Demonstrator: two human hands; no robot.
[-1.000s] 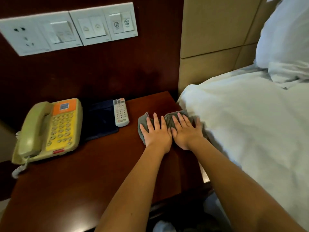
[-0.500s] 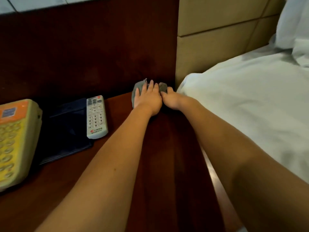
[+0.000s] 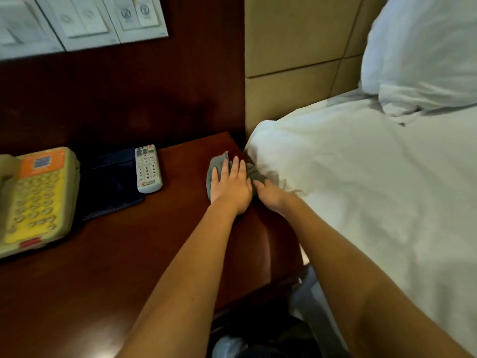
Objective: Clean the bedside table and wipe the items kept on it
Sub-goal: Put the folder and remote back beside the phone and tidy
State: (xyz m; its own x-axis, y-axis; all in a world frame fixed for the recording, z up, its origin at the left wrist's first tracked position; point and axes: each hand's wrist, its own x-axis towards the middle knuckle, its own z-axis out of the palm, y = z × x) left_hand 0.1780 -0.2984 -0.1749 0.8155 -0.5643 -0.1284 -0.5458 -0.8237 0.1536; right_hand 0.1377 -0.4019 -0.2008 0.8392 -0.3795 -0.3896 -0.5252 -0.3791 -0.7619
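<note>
A grey cloth (image 3: 216, 164) lies on the dark red-brown bedside table (image 3: 108, 267), near its far right corner beside the bed. My left hand (image 3: 231, 186) presses flat on the cloth with straight fingers. My right hand (image 3: 268, 193) rests on the cloth's right part at the table's edge; its fingertips are partly hidden in the folds. To the left lie a white remote (image 3: 148, 168), a dark blue folder (image 3: 111, 184) under it, and a beige telephone (image 3: 36, 200) with a yellow and orange keypad.
White bedding (image 3: 361, 189) bulges right against the table's right edge, with a pillow (image 3: 423, 52) behind. A dark wood wall panel with white switch plates (image 3: 85, 21) stands behind the table. A beige padded headboard (image 3: 294, 60) rises behind the bed.
Both hands have drawn the cloth back from the table's far right corner toward me by a short way. The camera has tilted up, so the switch plates and pillow show again.
</note>
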